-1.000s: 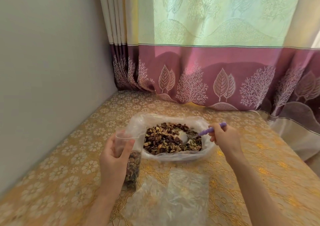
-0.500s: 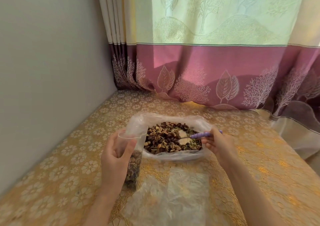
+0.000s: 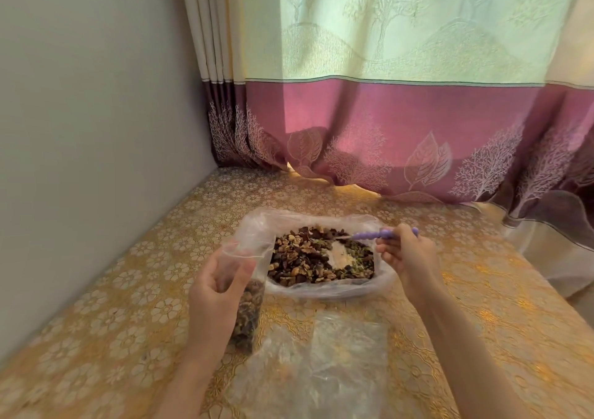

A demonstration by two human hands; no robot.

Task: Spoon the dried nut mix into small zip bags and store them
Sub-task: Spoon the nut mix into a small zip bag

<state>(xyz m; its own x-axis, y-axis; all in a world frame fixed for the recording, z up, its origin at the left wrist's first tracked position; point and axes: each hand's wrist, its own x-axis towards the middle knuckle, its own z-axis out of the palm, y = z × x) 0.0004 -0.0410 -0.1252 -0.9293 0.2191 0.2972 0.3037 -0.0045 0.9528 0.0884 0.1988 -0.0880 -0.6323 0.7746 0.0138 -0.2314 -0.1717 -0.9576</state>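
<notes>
A large clear plastic bag (image 3: 257, 226) lies open on the table and holds the dried nut mix (image 3: 305, 258), with a bare pale patch near its right side. My left hand (image 3: 215, 296) grips a small zip bag (image 3: 247, 309) upright, its mouth open and its lower part filled with nut mix. My right hand (image 3: 405, 254) pinches the purple handle of a spoon (image 3: 373, 235), which points left over the far side of the mix. The spoon's bowl is hard to make out among the nuts.
A pile of clear small zip bags (image 3: 321, 364) lies on the gold flowered tablecloth (image 3: 112, 322) just in front of me. A grey wall (image 3: 80, 129) borders the table on the left. A pink and cream curtain (image 3: 401, 129) hangs along the back.
My right hand has tilted the spoon from pointing down into the mix to nearly level and shifted it toward the far side. The left hand and small bag stay put.
</notes>
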